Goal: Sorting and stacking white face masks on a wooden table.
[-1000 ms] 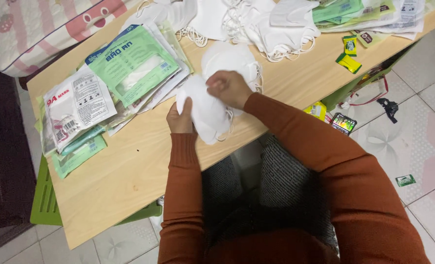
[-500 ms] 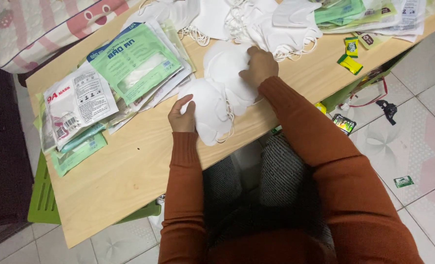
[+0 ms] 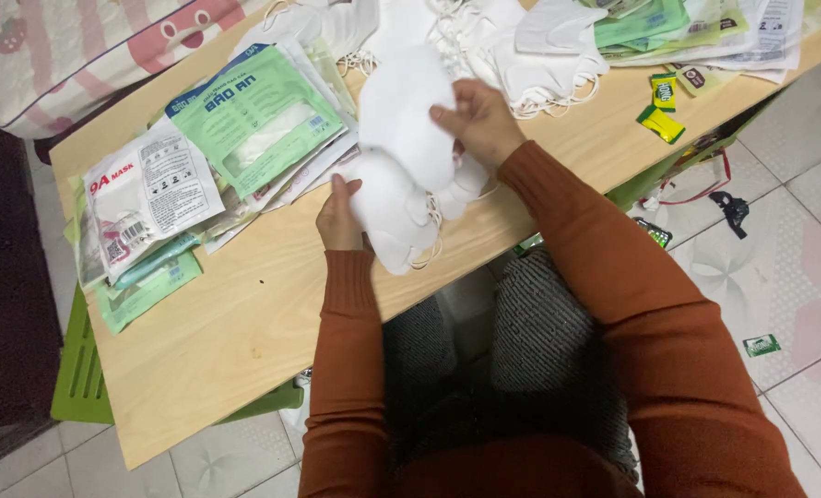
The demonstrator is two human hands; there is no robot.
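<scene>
- The stack (image 3: pixel 387 207) of white masks lies at the near edge of the desk (image 3: pixel 244 314), partly over it; it could slide off if the left hand (image 3: pixel 339 214) lets go, since only that hand steadies it.
- Loose ear loops (image 3: pixel 429 235) near the stack could snag the fingers and drag masks along.
- Left hand sits left of the stack, fingers closed against its side; right hand (image 3: pixel 479 120) is raised beyond the stack, fingers pinching one mask (image 3: pixel 410 115), wrist bent inward.

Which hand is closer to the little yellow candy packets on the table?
The right hand. It holds a white mask a short way left of the yellow packets. The left hand is farther away, lower left.
</scene>
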